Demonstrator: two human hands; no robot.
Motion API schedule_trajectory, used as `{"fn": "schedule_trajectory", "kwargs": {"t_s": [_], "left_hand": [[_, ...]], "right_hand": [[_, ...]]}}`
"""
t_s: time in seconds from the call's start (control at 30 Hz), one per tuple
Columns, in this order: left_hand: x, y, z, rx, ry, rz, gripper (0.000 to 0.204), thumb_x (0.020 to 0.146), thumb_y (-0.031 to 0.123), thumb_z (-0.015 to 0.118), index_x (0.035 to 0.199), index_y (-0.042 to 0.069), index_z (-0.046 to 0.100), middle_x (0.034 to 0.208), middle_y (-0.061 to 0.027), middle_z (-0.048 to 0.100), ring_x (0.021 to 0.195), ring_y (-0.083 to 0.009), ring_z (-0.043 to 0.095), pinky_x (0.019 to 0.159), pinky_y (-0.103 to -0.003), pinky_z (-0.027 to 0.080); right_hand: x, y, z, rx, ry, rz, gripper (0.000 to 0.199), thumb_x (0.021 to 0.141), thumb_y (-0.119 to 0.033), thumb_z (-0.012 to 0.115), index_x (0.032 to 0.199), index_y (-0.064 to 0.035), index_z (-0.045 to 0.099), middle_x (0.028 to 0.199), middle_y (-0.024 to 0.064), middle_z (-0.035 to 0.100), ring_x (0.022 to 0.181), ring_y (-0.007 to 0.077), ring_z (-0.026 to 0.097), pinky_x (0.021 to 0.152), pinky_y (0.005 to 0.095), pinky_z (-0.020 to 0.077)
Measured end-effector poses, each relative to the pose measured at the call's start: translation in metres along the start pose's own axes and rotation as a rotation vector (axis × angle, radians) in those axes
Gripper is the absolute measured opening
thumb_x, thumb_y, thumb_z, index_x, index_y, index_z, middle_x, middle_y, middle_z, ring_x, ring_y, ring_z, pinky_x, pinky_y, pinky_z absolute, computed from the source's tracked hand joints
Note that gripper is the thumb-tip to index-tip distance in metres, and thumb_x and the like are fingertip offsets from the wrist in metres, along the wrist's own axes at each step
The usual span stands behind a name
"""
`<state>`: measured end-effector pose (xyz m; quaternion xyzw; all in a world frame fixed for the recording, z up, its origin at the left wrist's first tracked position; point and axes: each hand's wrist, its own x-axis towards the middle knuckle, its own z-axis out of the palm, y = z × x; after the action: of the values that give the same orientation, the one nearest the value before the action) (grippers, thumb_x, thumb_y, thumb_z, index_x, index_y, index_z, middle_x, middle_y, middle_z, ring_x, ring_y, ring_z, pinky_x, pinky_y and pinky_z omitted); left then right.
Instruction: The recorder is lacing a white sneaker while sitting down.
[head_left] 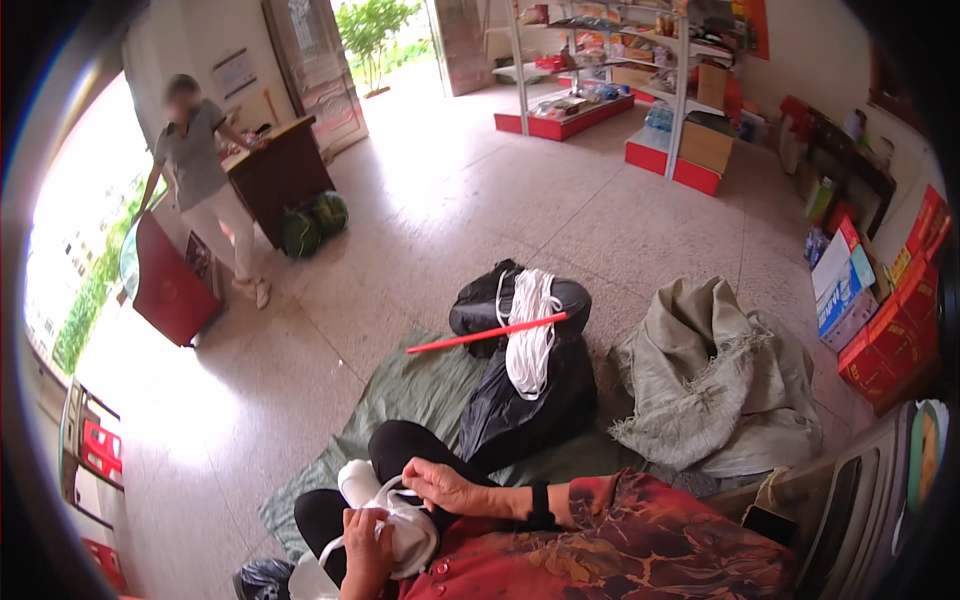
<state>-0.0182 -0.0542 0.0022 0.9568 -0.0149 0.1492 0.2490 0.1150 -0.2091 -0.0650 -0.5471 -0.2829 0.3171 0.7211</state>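
- The white strap (384,491) and white cloth (412,545) were located over the lap, lower left of centre in the frame, beside a white roll (356,482).
- Right hand (445,487): fingers were bent nearly closed, with the strap pinched at the tips.
- Left hand (368,548): fingers were curled at the strap and cloth; the thumb was hidden, so firmness of hold could not be told.
- Risk judged: the strap could be twisted or lost by uneven pulling between the hands.
- Risk judged: the roll, lying between the knees, could be dislodged by a leg shift.
- Risk judged: the red stick (440,345), laid across the cord hank (530,365) at frame centre, could be tipped off if the black bag (560,400) were nudged.
- Edges: the green sheet (400,395) was creased along its left border; a foot could be caught there.
- Room: rightward reach was judged limited by the sack (715,380); more was judged available over the floor (300,375), left of centre.
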Motion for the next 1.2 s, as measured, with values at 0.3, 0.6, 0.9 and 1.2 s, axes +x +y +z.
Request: {"fn": "schedule_trajectory", "kwargs": {"t_s": [0.3,0.6,0.9,1.2], "left_hand": [[0.010,-0.029,0.017,-0.075,0.074,-0.073,0.010,0.081,0.001,0.056,0.090,0.002,0.052,0.085,-0.0211,0.054,0.081,-0.0413,0.053,0.069,-0.048,0.043],[0.044,-0.047,-0.029,-0.964,0.592,-0.591,0.014,0.091,0.001,0.057,0.103,-0.002,0.051,0.083,-0.0082,0.059,0.066,-0.0142,0.062,0.056,-0.025,0.054],[0.020,-0.024,-0.052,-0.852,0.723,-0.434,0.011,0.093,0.000,0.055,0.104,0.000,0.051,0.086,-0.0054,0.057,0.073,-0.0109,0.061,0.062,-0.023,0.055],[0.015,-0.009,-0.055,-0.788,0.733,-0.391,0.010,0.093,-0.003,0.054,0.101,0.000,0.050,0.084,-0.0055,0.058,0.069,-0.0098,0.060,0.064,-0.021,0.053]], "right_hand": [[-0.011,-0.030,0.018,-0.645,-0.064,-0.475,0.023,0.092,-0.005,0.051,0.114,-0.0016,0.049,0.101,0.0203,0.060,0.096,0.0386,0.061,0.080,0.0411,0.0506],[0.015,-0.047,0.042,-1.200,-0.331,-0.687,0.012,0.077,-0.008,0.054,0.087,-0.0032,0.060,0.085,0.0113,0.058,0.085,0.0286,0.058,0.075,0.0390,0.0454],[0.013,-0.043,0.047,-1.302,-0.272,-0.610,0.015,0.072,-0.004,0.058,0.087,0.0011,0.059,0.089,0.0159,0.057,0.089,0.0312,0.059,0.078,0.0393,0.0484],[0.021,-0.042,0.049,-1.146,-0.335,-0.542,0.005,0.079,-0.002,0.057,0.083,0.0008,0.059,0.090,0.0164,0.059,0.085,0.0338,0.057,0.077,0.0405,0.0472]]}}
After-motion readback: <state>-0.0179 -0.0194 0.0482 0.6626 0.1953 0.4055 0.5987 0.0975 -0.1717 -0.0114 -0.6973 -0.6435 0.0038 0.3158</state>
